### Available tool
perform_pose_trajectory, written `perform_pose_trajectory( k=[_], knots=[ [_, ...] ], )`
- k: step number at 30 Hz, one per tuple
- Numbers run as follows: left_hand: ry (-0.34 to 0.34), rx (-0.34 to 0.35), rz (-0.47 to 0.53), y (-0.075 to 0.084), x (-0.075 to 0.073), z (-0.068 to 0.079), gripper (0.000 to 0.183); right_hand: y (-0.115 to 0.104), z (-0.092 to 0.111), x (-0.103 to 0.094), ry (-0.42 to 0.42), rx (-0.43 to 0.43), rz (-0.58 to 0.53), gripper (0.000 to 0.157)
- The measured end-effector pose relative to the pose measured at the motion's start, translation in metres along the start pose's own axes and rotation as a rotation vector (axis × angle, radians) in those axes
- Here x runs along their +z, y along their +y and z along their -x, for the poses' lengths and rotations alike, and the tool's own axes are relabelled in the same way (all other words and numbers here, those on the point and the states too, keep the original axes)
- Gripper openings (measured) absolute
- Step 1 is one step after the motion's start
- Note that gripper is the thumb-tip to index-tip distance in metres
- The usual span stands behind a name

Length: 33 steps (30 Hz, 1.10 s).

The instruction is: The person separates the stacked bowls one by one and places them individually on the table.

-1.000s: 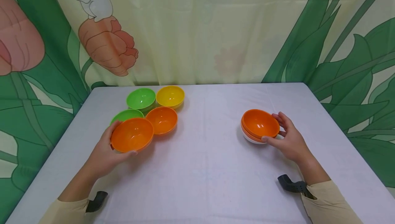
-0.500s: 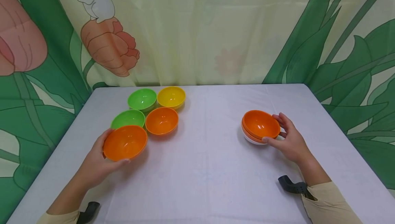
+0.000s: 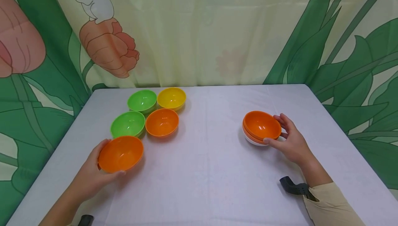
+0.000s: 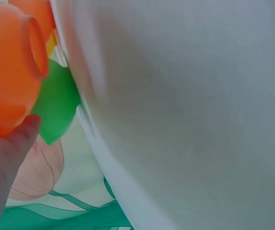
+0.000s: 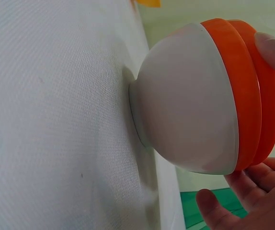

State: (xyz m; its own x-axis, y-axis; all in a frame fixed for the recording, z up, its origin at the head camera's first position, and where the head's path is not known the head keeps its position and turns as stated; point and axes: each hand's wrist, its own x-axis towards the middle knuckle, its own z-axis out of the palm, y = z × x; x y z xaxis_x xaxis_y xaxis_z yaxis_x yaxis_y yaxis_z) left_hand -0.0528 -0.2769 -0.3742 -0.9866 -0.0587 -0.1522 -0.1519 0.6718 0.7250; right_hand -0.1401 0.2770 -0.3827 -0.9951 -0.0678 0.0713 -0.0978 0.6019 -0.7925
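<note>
My left hand (image 3: 91, 175) grips an orange bowl (image 3: 120, 154) by its side at the front left, its mouth tipped toward me. In the left wrist view this bowl (image 4: 5, 72) shows its foot ring raised off the white cloth, with a fingertip against its wall. On the right, my right hand (image 3: 290, 142) pinches the rim of the top orange bowl (image 3: 262, 125) in a stack. Under it sit another orange bowl (image 5: 235, 96) and, lowest, a white bowl (image 5: 188, 100) standing on the cloth.
Behind the left hand stand a near green bowl (image 3: 128, 124), a far green bowl (image 3: 142, 100), a yellow bowl (image 3: 171, 98) and an orange bowl (image 3: 162, 122), grouped closely. A white cloth covers the table (image 3: 205, 181). A printed curtain (image 3: 199, 32) hangs behind its far edge.
My left hand has drawn its orange bowl toward me and slightly left, away from the group, uncovering more of the near green bowl. The right hand stays on the stack.
</note>
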Motion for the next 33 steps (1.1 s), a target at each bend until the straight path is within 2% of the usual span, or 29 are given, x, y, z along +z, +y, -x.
perform_pose_trajectory(
  k=[8,16,33],
  knots=[
    [-0.049,-0.052,-0.06,-0.004,-0.001,0.003,0.124,-0.001,0.0,0.0,-0.001,0.001,-0.003,0.107],
    [-0.062,-0.062,-0.122,-0.005,-0.003,0.005,0.124,-0.002,0.0,0.0,0.002,0.008,-0.009,0.107],
    [-0.053,-0.025,-0.197,-0.018,-0.016,0.004,0.124,0.0,0.0,0.0,0.002,-0.001,-0.004,0.107]
  ],
)
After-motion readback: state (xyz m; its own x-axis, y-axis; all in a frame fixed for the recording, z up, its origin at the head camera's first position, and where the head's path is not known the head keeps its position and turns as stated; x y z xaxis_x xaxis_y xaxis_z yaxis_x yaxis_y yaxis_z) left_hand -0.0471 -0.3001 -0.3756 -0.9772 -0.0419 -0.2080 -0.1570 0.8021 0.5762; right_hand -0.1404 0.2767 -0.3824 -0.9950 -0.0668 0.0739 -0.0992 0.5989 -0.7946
